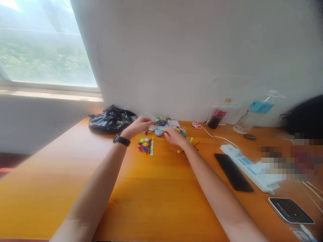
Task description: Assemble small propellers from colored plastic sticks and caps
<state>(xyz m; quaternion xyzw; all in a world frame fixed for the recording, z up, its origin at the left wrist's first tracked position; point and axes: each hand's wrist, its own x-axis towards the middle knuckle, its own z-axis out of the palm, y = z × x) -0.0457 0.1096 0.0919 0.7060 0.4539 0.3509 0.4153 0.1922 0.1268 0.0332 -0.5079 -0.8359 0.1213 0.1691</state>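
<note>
My left hand [141, 125], with a black band on its wrist, reaches to the far part of the table. Its fingers close at the edge of a clear bag of small coloured pieces [162, 121]. My right hand [174, 135] has its fingers curled together beside a round pale blue and white tin [158, 132]; whatever is in them is too small to name. Nearer me lie several round coloured caps [143, 144] and a row of thin coloured sticks [151, 146]. Another packet of coloured pieces [182, 132] lies behind my right hand. White paper [174, 123] is under the far pieces.
A black plastic bag [108, 120] sits at the back left. On the right are a dark drink bottle [215, 119], a clear bottle [243, 124], a black phone [233, 172], a white power strip [246, 166], a charging phone [290, 210] and cables. Another person's dark hair [306, 116] shows.
</note>
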